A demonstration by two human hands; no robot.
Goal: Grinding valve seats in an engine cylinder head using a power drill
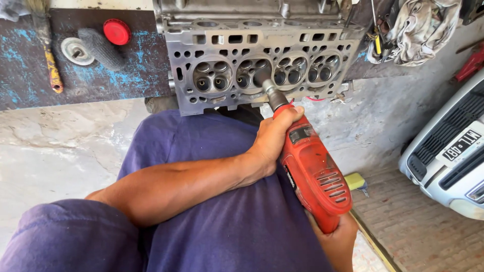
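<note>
While both hands' fingers clamp one red drill, its bit meets a four-chambered cylinder head.

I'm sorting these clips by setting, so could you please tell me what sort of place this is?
Most likely a car repair workshop: a bare engine cylinder head stands on the bench, both hands hold a red power drill against it, and a car's front end is alongside.

One red drill, one cylinder head, two hands, one red cap.
</note>
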